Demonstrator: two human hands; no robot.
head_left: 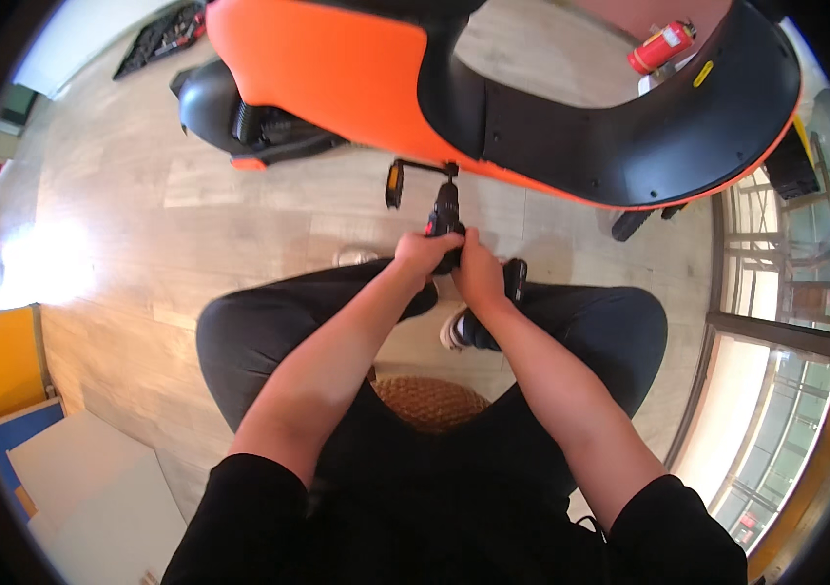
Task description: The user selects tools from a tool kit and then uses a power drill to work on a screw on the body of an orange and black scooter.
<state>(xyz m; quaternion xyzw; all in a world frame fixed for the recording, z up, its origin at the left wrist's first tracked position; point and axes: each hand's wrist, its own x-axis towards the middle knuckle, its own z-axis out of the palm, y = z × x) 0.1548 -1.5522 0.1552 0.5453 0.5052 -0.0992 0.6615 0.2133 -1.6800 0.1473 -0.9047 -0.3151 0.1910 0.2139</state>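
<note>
Both of my hands hold a black power drill (447, 207), its nose pointing away from me. My left hand (419, 255) is closed around the drill's left side, and my right hand (481, 270) grips it from the right. The drill's tip meets the pedal crank (424, 167) at the lower edge of an orange and black scooter (337, 73); exactly what the tip touches is too small to tell. An orange and black pedal (394, 183) hangs from the crank's left end. Beside my right hand is a black block (515, 280), apparently the drill's battery end.
I sit on a woven stool (429, 403), knees apart. The scooter's wheel fender (208, 102) lies left. A tool case (159, 41) rests far left on the wooden floor (132, 214). A red fire extinguisher (663, 47) stands far right. White panels (103, 478) are near left.
</note>
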